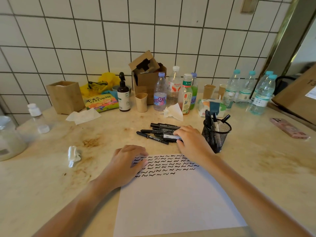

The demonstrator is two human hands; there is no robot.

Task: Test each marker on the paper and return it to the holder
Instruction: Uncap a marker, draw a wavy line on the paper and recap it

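left hand (127, 165): flat, fingers relaxed, pressing the paper's (174, 199) top-left corner
right hand (191, 142): reaching over the markers (158, 133), fingertips pinching one at its near end
markers: black, capped, loose pile just beyond the paper
holder (216, 134): black mesh cup, a few markers inside, right beside the right hand

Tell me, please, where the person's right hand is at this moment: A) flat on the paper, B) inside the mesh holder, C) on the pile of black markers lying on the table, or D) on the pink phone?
C: the right hand rests on the pile of black markers lying left of the mesh holder, while the left hand presses the paper.
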